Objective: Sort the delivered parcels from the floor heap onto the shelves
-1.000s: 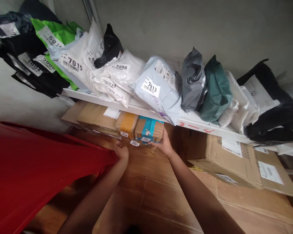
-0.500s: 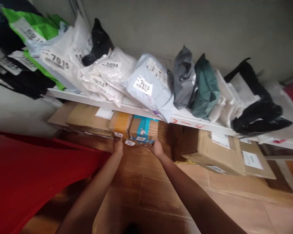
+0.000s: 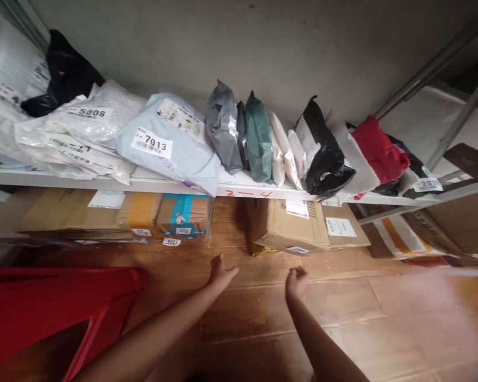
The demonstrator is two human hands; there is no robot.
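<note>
My left hand (image 3: 220,273) hovers over the brown tiled floor, fingers stretched out and holding nothing. My right hand (image 3: 296,280) is a short way to its right, fingers curled loosely inward with nothing visible in them. Both are in front of the gap under the white shelf (image 3: 258,192). A small cardboard box with teal tape (image 3: 186,215) stands under the shelf to the upper left of my left hand. A larger cardboard box (image 3: 292,231) lies under the shelf just beyond my right hand.
Parcel bags line the shelf: a pale blue one labelled 7013 (image 3: 163,146), grey (image 3: 222,127), dark green (image 3: 258,138), black (image 3: 322,154) and red (image 3: 376,151). Flat cartons (image 3: 67,212) sit at the lower left. A red object (image 3: 43,313) fills the bottom-left corner.
Both hands have let go of the teal-taped box and drawn back over the floor. The view has swung right, showing more of the shelf's right end.
</note>
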